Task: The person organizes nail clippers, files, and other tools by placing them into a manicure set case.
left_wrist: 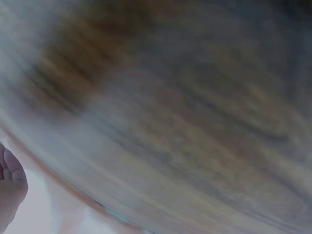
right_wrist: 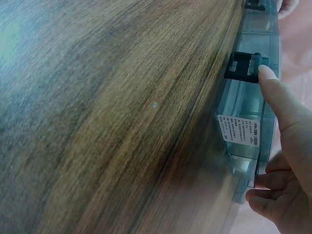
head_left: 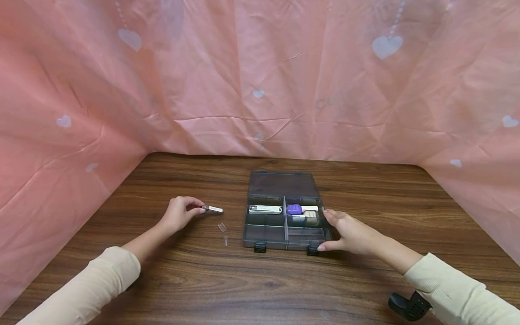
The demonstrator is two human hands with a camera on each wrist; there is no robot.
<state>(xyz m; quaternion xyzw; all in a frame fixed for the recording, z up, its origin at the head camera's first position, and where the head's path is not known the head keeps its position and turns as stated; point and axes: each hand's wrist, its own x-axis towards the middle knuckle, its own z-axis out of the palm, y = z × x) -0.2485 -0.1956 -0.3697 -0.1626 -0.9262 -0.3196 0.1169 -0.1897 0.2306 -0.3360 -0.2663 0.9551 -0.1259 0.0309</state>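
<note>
Hands work at either side of a smoky, translucent plastic organiser box on a dark wood-grain surface (head_left: 195, 280), backed by creased pink sheeting (head_left: 122, 90) printed with pale hearts. At far left, the left hand (head_left: 178, 213), in a cream ribbed sleeve, pinches one end of a slim metal nail clipper (head_left: 213, 209) that lies flat, its free end pointing toward the box. Just in front of the clipper, two small clear plastic pieces (head_left: 222, 227) rest on the wood, well short of the box; what they are cannot be told. The left wrist view is blurred and shows only streaked wood and a fingertip at its edge.

At centre stands the rectangular box (head_left: 264, 237), lid laid open behind it, its tray split by thin walls into compartments and fitted with two black latches on the near wall. One long white-and-silver clipper-like tool (head_left: 265, 209) lies in the left rear compartment; a purple item (head_left: 294, 209) and beige items (head_left: 311, 217) sit in the right rear one.

At right, the right hand (head_left: 351, 234) grips the box's near right corner, fingers curled over the side wall and thumb stretched along the front. The right wrist view shows the thumb tip touching a black latch (right_wrist: 243, 66), with a white printed label (right_wrist: 239, 129) on the clear wall.
</note>
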